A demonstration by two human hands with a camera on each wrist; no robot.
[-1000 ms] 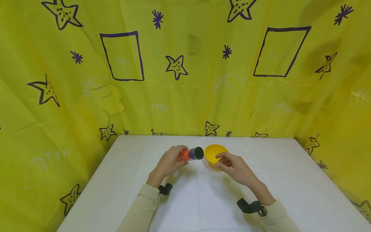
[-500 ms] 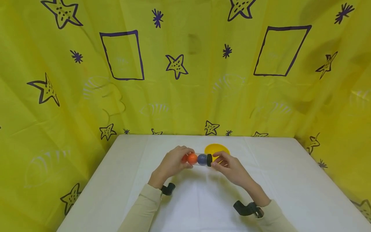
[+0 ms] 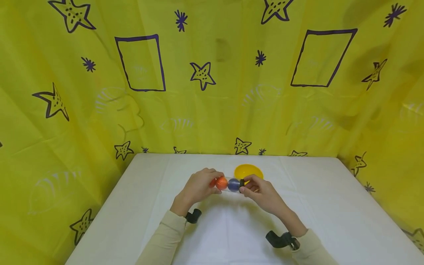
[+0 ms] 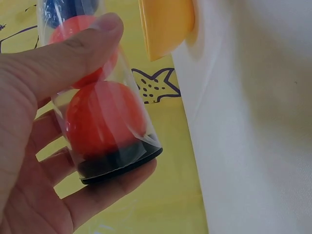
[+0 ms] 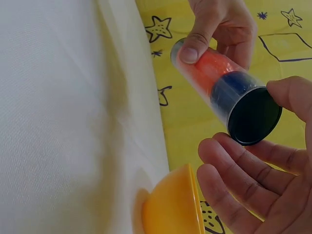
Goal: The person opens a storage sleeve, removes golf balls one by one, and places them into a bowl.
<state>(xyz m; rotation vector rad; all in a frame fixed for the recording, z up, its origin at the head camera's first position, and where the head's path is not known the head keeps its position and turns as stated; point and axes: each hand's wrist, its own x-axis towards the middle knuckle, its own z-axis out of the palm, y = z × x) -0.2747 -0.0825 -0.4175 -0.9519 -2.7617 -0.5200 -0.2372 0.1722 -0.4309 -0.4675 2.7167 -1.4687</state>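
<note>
A clear plastic tube [image 3: 228, 184] lies level above the white table [image 3: 314, 206], held between both hands. It holds orange balls [image 4: 105, 119] and a blue ball [image 5: 231, 90], with a black cap at each end. My left hand [image 3: 208, 181] grips the orange end, thumb [image 4: 73, 53] across the wall and fingers under the bottom cap [image 4: 117, 163]. My right hand [image 3: 244, 186] pinches the black cap [image 5: 254, 115] at the blue end, between thumb and fingers. A yellow bowl [image 3: 248, 171] stands on the table just behind the tube.
The table is hemmed in at the back and both sides by a yellow cloth [image 3: 212, 110] printed with purple stars and squares. The bowl [image 5: 170, 209] is close under my right hand. A black wrist camera [image 3: 279, 239] sits on each forearm.
My right hand left the bowl's rim and took the tube's black cap. The left hand brought the tube slightly right and nearer, turning it level so the balls show side-on.
</note>
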